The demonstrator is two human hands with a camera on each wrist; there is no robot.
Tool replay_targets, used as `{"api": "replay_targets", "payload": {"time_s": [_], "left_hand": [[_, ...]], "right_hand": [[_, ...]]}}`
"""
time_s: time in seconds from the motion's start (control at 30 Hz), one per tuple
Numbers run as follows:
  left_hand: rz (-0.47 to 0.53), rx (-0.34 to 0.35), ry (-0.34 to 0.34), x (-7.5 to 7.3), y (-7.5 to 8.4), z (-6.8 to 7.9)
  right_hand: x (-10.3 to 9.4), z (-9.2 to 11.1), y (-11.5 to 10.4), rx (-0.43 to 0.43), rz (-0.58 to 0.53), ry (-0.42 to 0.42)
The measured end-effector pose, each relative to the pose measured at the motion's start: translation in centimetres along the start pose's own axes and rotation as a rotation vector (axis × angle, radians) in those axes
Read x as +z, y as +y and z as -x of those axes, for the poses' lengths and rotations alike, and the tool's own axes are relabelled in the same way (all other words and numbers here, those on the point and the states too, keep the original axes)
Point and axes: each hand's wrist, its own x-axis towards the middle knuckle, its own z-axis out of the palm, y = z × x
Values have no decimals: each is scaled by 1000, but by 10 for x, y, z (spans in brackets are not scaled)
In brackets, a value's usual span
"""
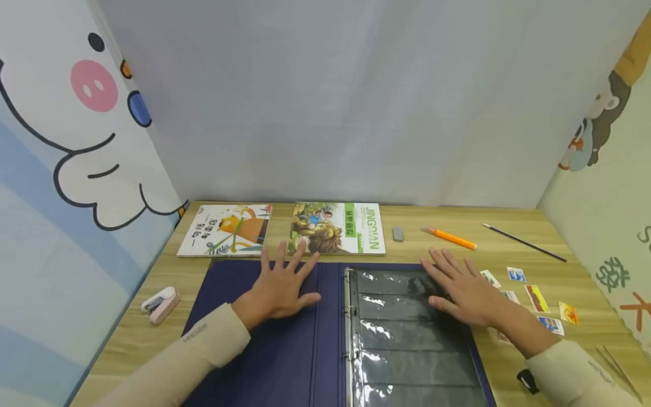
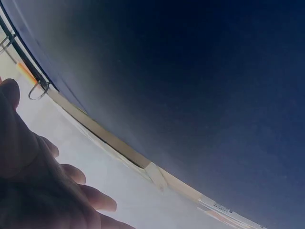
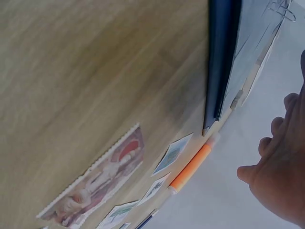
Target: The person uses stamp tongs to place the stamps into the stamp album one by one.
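Album: lies unfolded on the table, in front of the person, its dark blue cover flat on the left and a dark page on the right.
Rings: metal, along the page's left edge; 3 sets show in the head view.
Pockets: 5 clear strips show, 1 below another, dark with white glare; a darker patch sits in the top 1, and I cannot tell whether it is shadow or reflection.
Left hand: above the cover's upper part, palm down, fingers straight and widely spread, grasping nothing; the left wrist view shows it apart from the cover.
Right hand: above the page's upper right, fingers straight and slightly apart, thumb out to the side, likewise grasping nothing; the right wrist view shows it apart from the album.
Stamps: at least 7, loose on the table right of the album, some partly covered by the right arm.
Far side: 2 books, then an eraser, an orange pen and a pencil.
Left side: a pink and white stapler.
Right side: tweezers, and a small black object beside the right sleeve.
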Motion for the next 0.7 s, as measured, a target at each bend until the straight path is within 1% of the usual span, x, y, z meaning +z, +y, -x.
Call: {"api": "replay_targets", "payload": {"time_s": [0.17, 0.3, 0.43, 0.53, 0.6, 0.7], "left_hand": [[11, 8, 7, -5, 2, -2], [27, 9, 18, -8, 3, -1], [72, 6, -5, -10, 5, 2], [113, 1, -26, -11, 7, 1], [142, 22, -22, -10, 9, -2], [169, 91, 22, -11, 16, -13]], "right_hand": [[0, 2, 2, 6, 1, 25], [3, 6, 4, 13, -1, 35], [2, 11, 7, 11, 4, 28], [-1, 13, 12, 7, -2, 26], [-3, 18, 16, -3, -13, 31], [-7, 29, 26, -6, -56, 39]]}}
